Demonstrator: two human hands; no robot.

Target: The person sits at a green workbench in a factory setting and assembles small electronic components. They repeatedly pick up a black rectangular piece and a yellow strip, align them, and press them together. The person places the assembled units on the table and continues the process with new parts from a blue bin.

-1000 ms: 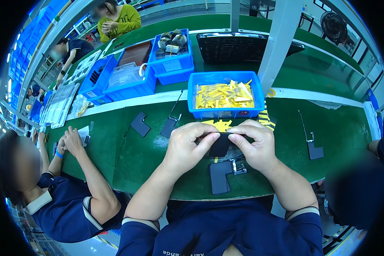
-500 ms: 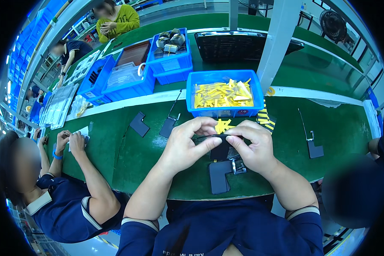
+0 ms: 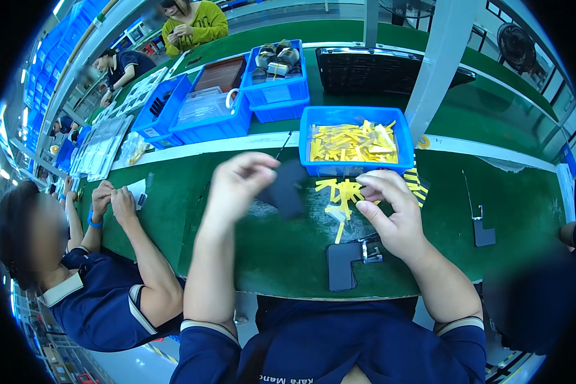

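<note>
My left hand point(image 3: 237, 185) is raised over the green table point(image 3: 173, 217) and pinches a dark flat L-shaped part point(image 3: 287, 189), blurred by motion. My right hand point(image 3: 390, 214) hovers with fingers curled beside loose yellow strips point(image 3: 342, 192) lying in front of a blue bin point(image 3: 355, 115) filled with more yellow strips; whether it pinches one is unclear. Another dark L-shaped part point(image 3: 341, 264) lies near the table's front edge with a small metal clip point(image 3: 371, 251) beside it.
A seated co-worker point(image 3: 102, 269) on my left handles a small white piece. Blue bins point(image 3: 211, 105) and a black tray point(image 3: 377, 70) stand farther back. Another dark part point(image 3: 483, 232) lies at the right. A white post point(image 3: 438, 57) rises behind the bin.
My hands, which were together on the dark part, have separated. The left hand has lifted the part up and to the left; the right hand stays near the yellow strips.
</note>
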